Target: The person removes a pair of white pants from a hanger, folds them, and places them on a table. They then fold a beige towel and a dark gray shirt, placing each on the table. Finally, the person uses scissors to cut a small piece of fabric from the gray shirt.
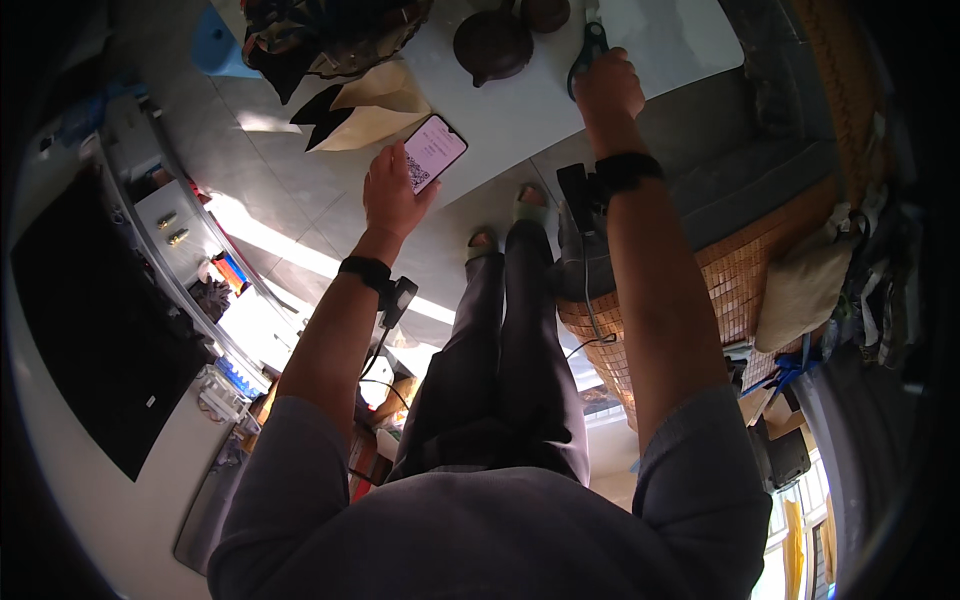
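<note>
My left hand [395, 191] grips a smartphone [436, 150] at the near edge of a pale table [517, 112]. Its lit screen faces up and bears a printed code and writing. On the table's right side, my right hand [611, 84] is closed around the dark green handle of a tool, apparently scissors [592, 43]; the far end is cut off by the frame. Between the hands, farther back, stands a dark brown teapot [493, 43], spout towards me. Beside it is a smaller round dark vessel [545, 12]. An open brown paper bag [382, 105] lies left of the phone.
A dark, shiny patterned bag [330, 34] rests behind the paper bag. A blue plastic stool [217, 45] is at the far left. To my right is a sofa with a bamboo mat [735, 259]. Cables hang from both wrist straps. A cabinet [174, 214] and a black screen [97, 322] stand left.
</note>
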Demonstrator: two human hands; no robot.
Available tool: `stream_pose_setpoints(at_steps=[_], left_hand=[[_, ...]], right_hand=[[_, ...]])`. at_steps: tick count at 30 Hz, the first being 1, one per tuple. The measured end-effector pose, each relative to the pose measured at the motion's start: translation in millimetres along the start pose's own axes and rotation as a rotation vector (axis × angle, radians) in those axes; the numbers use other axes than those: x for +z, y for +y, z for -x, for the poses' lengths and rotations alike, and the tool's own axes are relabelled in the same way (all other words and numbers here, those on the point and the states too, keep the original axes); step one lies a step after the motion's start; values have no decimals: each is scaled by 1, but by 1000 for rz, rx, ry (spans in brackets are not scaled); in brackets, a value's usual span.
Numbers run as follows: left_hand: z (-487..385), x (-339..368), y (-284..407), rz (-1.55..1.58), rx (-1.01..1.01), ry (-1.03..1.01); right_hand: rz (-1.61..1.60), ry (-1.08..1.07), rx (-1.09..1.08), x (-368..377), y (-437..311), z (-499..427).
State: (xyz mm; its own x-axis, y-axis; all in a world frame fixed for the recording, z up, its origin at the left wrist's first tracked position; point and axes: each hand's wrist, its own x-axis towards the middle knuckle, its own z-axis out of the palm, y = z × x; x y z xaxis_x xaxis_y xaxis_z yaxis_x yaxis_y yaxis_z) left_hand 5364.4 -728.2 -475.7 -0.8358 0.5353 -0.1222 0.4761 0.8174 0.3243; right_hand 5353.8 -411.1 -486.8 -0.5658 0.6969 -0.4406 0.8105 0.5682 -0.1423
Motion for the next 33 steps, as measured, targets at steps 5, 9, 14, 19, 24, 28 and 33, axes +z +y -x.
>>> stream_pose_setpoints(at_steps=[5,9,14,19,24,28,33], left_hand=[[-4,4,1,-60,-62,-109],[-7,5,4,-97,-67,-103],[-7,2,13,-108,-110,-82],[-10,6,9,-196,-169,-215],[27,-6,17,-100,-31,-82],[79,-10,41,-202,71,-272],[137,-14,123,-240,167,-606]], right_hand=[[32,-40,30,-4,14,16],[44,-105,28,-4,32,23],[-304,-382,-12,-10,82,69],[-1252,-629,313,-3,154,218],[-1581,-833,407,10,228,366],[-1827,-780,515,18,263,453],[-1923,-709,579,22,322,512]])
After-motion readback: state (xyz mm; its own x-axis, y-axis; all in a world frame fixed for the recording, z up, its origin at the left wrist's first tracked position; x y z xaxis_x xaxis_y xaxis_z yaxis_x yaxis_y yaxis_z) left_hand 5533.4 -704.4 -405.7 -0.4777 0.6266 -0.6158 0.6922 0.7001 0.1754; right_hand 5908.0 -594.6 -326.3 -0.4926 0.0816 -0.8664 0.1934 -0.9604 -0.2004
